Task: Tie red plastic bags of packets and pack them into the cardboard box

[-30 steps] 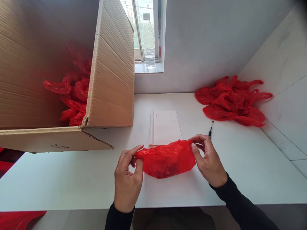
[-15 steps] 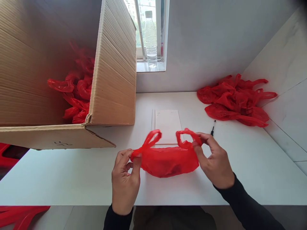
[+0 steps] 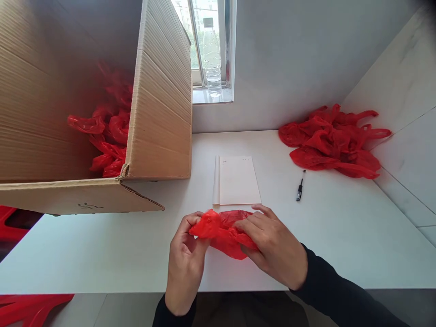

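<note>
A red plastic bag point(image 3: 228, 245), thin and crumpled, is held just above the front part of the white table point(image 3: 112, 254). My left hand point(image 3: 187, 263) pinches its gathered left end between thumb and fingers. My right hand point(image 3: 272, 245) grips the right side from above, its fingers folded over the plastic and its fingertips partly hidden. Both handle loops are bunched up and cannot be made out separately. Just beyond the bag lies a white notebook point(image 3: 240, 181).
A large open cardboard box point(image 3: 160, 113) with several red bags point(image 3: 116, 127) inside stands at the left. More red bags point(image 3: 337, 141) lie heaped at the back right, near a black pen point(image 3: 300, 188). A clear bottle point(image 3: 212, 59) stands on the windowsill.
My right hand has moved left, towards my left hand, folding the bag's right side inward. The handle loops that stood up are now bunched, and the bag is more compact.
</note>
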`<act>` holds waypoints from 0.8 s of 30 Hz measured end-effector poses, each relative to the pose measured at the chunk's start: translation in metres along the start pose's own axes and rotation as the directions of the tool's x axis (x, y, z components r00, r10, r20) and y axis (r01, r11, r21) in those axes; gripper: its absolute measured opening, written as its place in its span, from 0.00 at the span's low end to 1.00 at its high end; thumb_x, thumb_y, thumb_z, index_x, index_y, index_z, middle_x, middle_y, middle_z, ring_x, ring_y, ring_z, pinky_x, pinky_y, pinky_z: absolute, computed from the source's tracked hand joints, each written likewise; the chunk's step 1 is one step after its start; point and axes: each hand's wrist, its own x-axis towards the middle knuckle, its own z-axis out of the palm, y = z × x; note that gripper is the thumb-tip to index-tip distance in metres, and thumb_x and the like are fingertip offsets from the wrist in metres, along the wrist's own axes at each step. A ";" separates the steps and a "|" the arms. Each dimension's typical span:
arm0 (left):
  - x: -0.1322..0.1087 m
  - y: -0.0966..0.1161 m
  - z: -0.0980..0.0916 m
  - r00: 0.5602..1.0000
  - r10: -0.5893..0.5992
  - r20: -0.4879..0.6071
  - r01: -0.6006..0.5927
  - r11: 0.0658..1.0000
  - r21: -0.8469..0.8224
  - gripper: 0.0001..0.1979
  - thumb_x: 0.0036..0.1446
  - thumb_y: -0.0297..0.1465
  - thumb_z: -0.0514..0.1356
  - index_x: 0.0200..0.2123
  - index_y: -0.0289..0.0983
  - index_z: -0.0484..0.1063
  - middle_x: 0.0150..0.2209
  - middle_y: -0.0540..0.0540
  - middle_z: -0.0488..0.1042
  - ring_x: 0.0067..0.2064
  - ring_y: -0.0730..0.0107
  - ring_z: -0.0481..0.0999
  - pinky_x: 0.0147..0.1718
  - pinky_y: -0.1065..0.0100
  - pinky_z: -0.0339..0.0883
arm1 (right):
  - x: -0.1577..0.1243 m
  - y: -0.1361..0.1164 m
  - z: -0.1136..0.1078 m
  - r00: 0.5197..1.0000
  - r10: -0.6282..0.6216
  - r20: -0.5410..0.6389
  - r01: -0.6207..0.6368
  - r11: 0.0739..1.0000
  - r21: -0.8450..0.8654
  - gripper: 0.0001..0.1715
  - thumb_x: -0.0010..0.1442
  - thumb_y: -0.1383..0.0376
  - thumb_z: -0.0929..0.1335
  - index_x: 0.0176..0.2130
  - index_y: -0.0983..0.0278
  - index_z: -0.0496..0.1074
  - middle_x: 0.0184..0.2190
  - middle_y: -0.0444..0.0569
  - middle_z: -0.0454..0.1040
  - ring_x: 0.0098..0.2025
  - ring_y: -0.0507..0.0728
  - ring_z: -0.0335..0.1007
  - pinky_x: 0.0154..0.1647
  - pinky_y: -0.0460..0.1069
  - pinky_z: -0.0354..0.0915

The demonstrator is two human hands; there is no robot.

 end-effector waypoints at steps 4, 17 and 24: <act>-0.004 0.006 0.010 0.999 -0.034 0.012 0.033 0.999 0.033 0.12 0.56 0.38 0.66 0.33 0.39 0.66 0.42 0.46 0.70 0.42 0.64 0.76 0.39 0.68 0.73 | -0.005 0.011 0.006 0.982 0.128 0.139 -0.121 0.991 -0.058 0.12 0.59 0.70 0.68 0.44 0.62 0.71 0.37 0.50 0.74 0.41 0.63 0.68 0.46 0.60 0.67; -0.011 0.008 0.010 0.935 0.348 -0.075 -0.272 0.834 0.480 0.19 0.57 0.25 0.58 0.50 0.49 0.72 0.52 0.45 0.65 0.56 0.58 0.67 0.51 0.59 0.68 | 0.005 0.021 -0.029 0.851 0.523 -0.051 -0.503 0.838 0.211 0.15 0.65 0.59 0.63 0.27 0.59 0.59 0.22 0.39 0.62 0.25 0.52 0.57 0.28 0.49 0.56; -0.017 0.025 0.034 0.874 0.476 0.096 -0.411 0.619 0.669 0.14 0.52 0.27 0.64 0.44 0.43 0.74 0.46 0.42 0.63 0.48 0.54 0.69 0.45 0.55 0.69 | 0.005 0.018 -0.032 0.892 0.451 0.011 -0.437 0.857 0.275 0.15 0.67 0.59 0.62 0.28 0.59 0.59 0.24 0.39 0.65 0.24 0.51 0.60 0.26 0.48 0.56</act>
